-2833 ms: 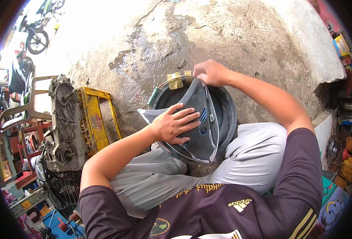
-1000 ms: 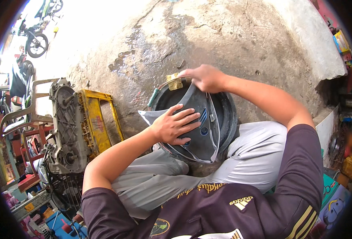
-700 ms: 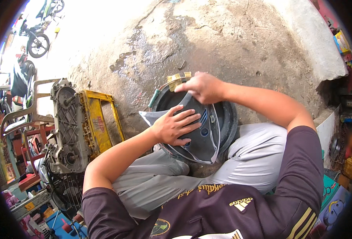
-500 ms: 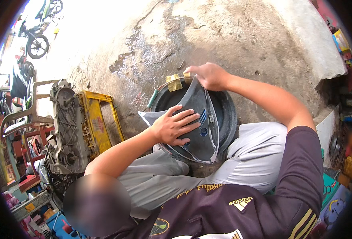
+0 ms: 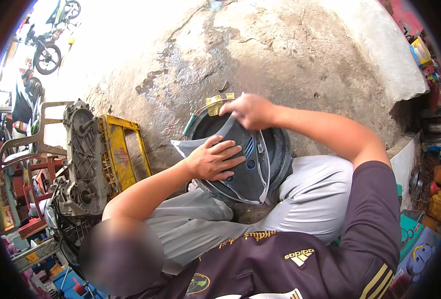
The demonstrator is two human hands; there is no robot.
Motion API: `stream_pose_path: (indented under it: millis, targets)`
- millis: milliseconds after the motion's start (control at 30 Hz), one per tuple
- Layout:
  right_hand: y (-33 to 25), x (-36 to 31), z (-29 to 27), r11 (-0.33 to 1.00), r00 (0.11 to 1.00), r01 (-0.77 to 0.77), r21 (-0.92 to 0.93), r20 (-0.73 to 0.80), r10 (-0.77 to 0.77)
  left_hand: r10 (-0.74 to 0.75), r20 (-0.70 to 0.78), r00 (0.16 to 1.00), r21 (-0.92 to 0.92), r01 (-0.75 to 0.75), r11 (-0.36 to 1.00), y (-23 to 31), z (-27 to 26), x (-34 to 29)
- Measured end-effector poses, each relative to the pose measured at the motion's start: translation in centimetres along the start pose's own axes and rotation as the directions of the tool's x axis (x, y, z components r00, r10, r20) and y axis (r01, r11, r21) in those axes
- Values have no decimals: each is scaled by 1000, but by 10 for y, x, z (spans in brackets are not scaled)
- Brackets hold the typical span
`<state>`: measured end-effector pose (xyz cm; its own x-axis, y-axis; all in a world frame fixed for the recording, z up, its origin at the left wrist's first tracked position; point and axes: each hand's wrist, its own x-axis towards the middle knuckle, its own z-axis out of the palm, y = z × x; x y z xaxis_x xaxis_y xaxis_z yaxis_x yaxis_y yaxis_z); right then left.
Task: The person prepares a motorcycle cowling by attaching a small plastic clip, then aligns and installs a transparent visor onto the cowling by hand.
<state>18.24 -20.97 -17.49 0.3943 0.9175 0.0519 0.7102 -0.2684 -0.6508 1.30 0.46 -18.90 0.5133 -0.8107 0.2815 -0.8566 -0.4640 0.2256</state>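
A round black bucket stands between my bent legs, with a green grip on its wire handle at the left. Over its mouth lies a pointed, dark grey, sheet-like piece with white edging and blue stripes; whether it is cloth or plastic I cannot tell. My left hand rests flat on this piece, fingers spread. At the bucket's far side my right hand, slightly blurred, is closed at the upper corner of the piece, its fingertips partly hidden. Yellow patches sit on the far rim nearby.
A yellow crate and a grey metal engine casing stand at the left. A small bent metal piece lies on the stained concrete floor beyond the bucket. To the right is a raised concrete ledge.
My right hand has moved nearer and slightly left, and the upper corner of the grey piece has come down with it. My left hand still lies on the piece.
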Motion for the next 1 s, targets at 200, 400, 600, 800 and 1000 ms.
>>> stream_pose_path:
  millis: [200,400,600,800,1000]
  targets:
    - [-3,-4,-13,992,991,-129,-13,-39,128,-17,18,1000,23,17,1000,5,-3,3]
    - [-16,3,3,998,997,-39,-50,60,42,-47,31,998,-16,47,999,1,-7,-4]
    - [5,-5,-12,976,977,-189,-110,75,197,71,21,997,-22,-70,997,-3,-7,-11]
    - [-16,0,0,997,995,-40,-70,87,46,33,55,998,-25,-32,999,-2,-9,-18]
    - [1,-3,-8,998,999,-41,43,29,40,42,34,999,-27,-41,999,-6,-4,-14]
